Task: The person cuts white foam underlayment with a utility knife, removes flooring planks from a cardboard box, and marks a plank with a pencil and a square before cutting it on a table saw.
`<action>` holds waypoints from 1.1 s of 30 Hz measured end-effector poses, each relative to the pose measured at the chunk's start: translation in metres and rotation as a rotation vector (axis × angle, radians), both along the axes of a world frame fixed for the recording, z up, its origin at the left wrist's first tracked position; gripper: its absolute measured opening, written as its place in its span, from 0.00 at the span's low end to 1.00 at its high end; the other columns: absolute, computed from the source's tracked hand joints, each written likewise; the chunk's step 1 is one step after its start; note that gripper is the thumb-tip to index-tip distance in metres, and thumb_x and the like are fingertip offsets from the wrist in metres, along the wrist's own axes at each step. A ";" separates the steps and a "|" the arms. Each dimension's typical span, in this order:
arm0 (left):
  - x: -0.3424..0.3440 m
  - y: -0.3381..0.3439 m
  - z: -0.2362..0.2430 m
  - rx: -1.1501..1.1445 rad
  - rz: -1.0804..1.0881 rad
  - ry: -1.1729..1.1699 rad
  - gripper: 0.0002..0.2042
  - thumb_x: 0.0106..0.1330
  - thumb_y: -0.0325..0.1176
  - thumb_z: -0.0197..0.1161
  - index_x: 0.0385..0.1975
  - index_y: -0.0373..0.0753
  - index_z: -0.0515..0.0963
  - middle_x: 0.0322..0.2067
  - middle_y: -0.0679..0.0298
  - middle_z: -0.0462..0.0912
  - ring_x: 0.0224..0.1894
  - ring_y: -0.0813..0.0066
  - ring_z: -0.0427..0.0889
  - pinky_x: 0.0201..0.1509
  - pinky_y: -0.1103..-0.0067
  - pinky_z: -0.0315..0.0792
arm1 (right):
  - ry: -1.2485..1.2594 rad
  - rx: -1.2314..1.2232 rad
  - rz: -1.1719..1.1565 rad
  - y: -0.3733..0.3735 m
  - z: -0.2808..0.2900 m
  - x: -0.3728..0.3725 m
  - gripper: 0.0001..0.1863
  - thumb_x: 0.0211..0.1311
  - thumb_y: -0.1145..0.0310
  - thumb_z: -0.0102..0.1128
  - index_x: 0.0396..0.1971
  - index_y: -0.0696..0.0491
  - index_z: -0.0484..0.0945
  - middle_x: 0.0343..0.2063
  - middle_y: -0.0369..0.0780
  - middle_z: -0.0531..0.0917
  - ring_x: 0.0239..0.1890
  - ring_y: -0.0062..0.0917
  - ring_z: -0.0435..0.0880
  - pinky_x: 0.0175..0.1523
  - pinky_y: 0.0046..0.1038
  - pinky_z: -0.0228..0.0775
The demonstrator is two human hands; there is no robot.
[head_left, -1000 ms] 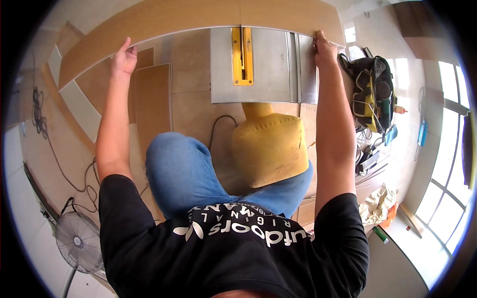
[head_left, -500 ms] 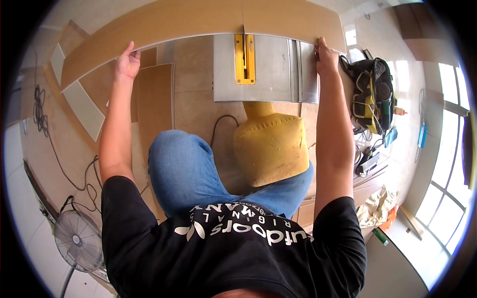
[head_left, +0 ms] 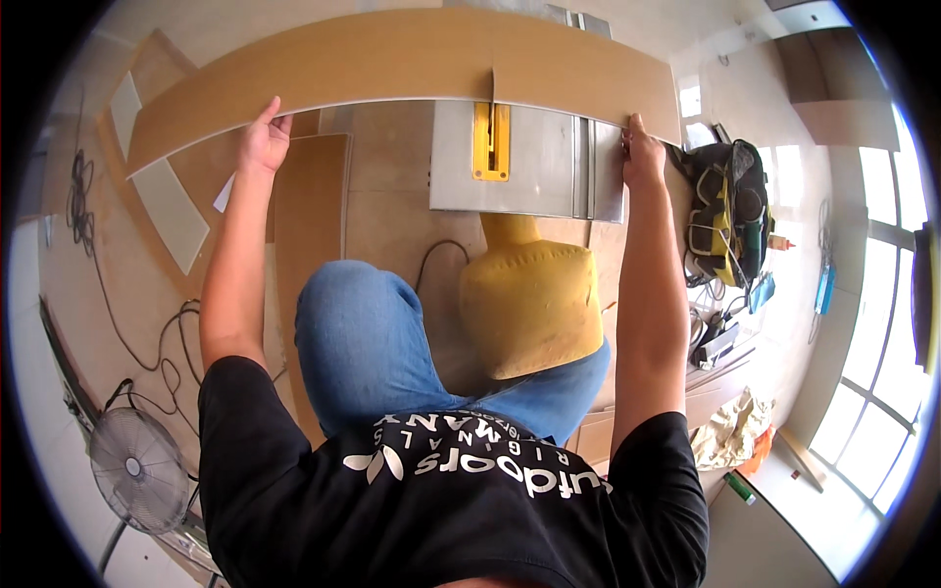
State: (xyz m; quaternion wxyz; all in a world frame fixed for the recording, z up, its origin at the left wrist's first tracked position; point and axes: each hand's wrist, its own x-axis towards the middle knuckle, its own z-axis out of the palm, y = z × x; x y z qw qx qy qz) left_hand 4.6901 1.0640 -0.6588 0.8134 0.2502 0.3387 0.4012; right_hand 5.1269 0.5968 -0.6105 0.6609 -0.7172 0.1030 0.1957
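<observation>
Both my hands hold a long brown board (head_left: 392,61) with a thin pale near edge, spanning across in front of me. My left hand (head_left: 265,140) grips that edge left of the middle, thumb up and fingers underneath. Near the right end, my right hand (head_left: 642,154) pinches the edge, its fingers partly hidden. Beneath the board is a grey metal table saw (head_left: 539,181) with a yellow slotted insert (head_left: 491,162), its far part covered. A short dark line rises from the board's edge at the slot; I cannot tell whether it is blade or cut.
A yellow padded seat-like thing (head_left: 534,314) stands between my legs. Brown panels (head_left: 312,196) lie at left, near a cable (head_left: 113,294) and a fan (head_left: 137,468). A tool bag (head_left: 725,211) sits at right, with crumpled cloth (head_left: 733,431) nearer me.
The board has come nearer to me over the saw and covers more of the yellow insert. Both hands keep their hold and move with it. The whole view has shifted slightly.
</observation>
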 end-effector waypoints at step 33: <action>-0.048 -0.048 0.008 0.031 -0.052 -0.011 0.14 0.72 0.22 0.63 0.55 0.39 0.77 0.54 0.62 0.82 0.56 0.68 0.83 0.60 0.74 0.83 | 0.028 -0.021 0.022 -0.050 -0.003 -0.043 0.17 0.68 0.57 0.71 0.42 0.57 0.83 0.29 0.34 0.82 0.29 0.19 0.75 0.34 0.25 0.67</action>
